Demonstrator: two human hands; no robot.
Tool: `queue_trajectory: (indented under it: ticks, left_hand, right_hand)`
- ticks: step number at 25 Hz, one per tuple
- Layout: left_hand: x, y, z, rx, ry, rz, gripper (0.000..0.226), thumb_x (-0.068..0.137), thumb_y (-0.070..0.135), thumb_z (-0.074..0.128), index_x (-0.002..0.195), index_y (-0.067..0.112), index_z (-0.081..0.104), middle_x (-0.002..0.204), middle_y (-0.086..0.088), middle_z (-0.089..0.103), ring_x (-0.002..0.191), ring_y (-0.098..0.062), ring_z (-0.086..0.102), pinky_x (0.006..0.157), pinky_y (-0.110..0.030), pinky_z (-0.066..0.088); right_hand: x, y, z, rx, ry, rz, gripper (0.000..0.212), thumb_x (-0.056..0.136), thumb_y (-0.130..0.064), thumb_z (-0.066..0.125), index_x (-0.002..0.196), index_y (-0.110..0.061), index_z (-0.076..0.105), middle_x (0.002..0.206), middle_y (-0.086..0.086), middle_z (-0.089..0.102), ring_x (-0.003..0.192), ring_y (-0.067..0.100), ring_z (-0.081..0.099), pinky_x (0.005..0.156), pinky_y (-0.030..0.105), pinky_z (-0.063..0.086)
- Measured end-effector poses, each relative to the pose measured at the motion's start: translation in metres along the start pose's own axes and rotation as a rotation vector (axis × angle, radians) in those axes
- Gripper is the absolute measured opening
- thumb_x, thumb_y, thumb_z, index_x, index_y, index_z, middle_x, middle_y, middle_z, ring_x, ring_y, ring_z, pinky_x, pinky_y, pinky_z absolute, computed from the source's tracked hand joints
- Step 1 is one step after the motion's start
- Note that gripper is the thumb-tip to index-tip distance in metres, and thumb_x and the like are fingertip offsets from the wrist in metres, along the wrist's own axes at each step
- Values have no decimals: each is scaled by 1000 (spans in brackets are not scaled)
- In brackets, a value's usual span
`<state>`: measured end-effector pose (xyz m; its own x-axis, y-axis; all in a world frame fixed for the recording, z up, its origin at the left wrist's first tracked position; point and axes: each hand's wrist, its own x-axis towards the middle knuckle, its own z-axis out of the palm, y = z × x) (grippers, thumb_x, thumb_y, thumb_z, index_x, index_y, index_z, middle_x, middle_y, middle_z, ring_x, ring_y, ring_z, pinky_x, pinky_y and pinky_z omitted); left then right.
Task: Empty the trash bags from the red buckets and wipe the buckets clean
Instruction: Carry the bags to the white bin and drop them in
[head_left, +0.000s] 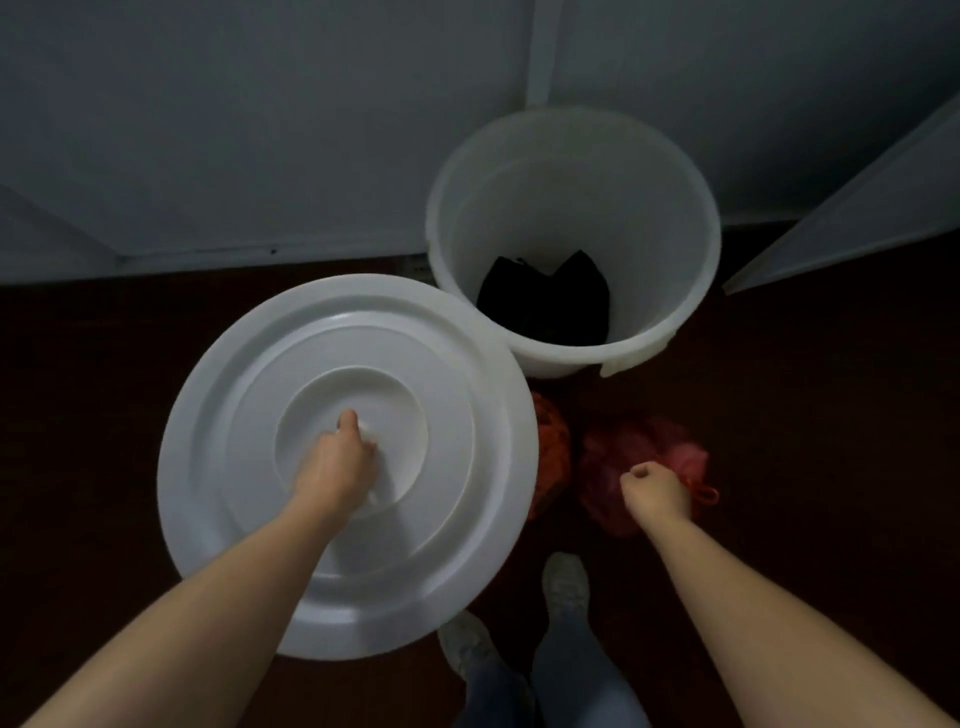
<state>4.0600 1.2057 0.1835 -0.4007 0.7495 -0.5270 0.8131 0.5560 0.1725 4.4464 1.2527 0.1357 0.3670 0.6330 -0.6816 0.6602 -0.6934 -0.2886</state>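
My left hand (340, 460) grips the centre knob of a large round white lid (218, 467) and holds it up, off to the left of a big white bin (675, 171). The bin stands open against the wall, with a black bag (545, 306) lying at its bottom. My right hand (654, 493) holds the knotted top of a red trash bag (608, 462) in a fist. A second red-orange bag (550, 447) hangs just left of it, partly hidden behind the lid's edge. No red bucket is in view.
A grey wall (260, 130) runs behind the bin, with a pale door or panel edge (857, 208) angling in at the right. The floor (831, 415) is dark brown. My two feet in light shoes (566, 582) stand at the bottom centre.
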Motion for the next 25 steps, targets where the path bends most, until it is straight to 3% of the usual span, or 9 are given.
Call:
queue_trajectory:
  ticks: [6, 10, 14, 17, 21, 25]
  left_hand:
    - [-25, -44, 81, -6, -41, -50, 25, 98, 29, 50, 112, 15, 35, 93, -24, 58, 88, -44, 63, 72, -42, 45]
    - [-29, -39, 141, -32, -61, -28, 26, 98, 30, 51, 109, 14, 34, 88, -26, 58, 81, -46, 63, 68, -44, 46]
    - [-32, -19, 183, -29, -62, -43, 29, 99, 32, 52, 113, 11, 37, 90, -27, 57, 81, -47, 62, 69, -45, 45]
    - [-28, 2, 208, -21, -88, -40, 30, 99, 32, 53, 113, 10, 38, 91, -28, 58, 81, -48, 62, 68, -45, 45]
    - [-21, 27, 231, 0, -101, -52, 31, 100, 36, 50, 113, 12, 37, 91, -25, 57, 81, -47, 62, 68, -45, 46]
    - [-13, 49, 248, 36, -128, -65, 36, 101, 35, 49, 123, 10, 38, 98, -26, 57, 85, -47, 62, 72, -46, 47]
  right_hand:
    - [11, 50, 32, -185, -2, -49, 35, 92, -29, 65, 125, -18, 64, 123, 12, 67, 117, 34, 60, 98, 36, 48]
    - [37, 77, 29, -467, 96, -96, 58, 93, -42, 64, 146, -27, 45, 144, 13, 47, 135, 36, 41, 109, 47, 34]
    - [73, 103, 16, -527, 124, -89, 77, 90, -48, 66, 155, -31, 27, 162, 14, 23, 149, 34, 20, 116, 51, 25]
    - [110, 117, 6, -506, 80, -19, 86, 89, -54, 66, 157, -33, 18, 165, 15, 14, 151, 36, 15, 117, 55, 23]
    - [155, 127, 3, -367, 47, 77, 80, 90, -58, 63, 155, -28, 27, 155, 21, 31, 135, 45, 41, 108, 54, 36]
    - [192, 132, 4, -231, 39, 85, 56, 93, -40, 65, 140, -13, 51, 132, 23, 58, 122, 42, 56, 97, 43, 47]
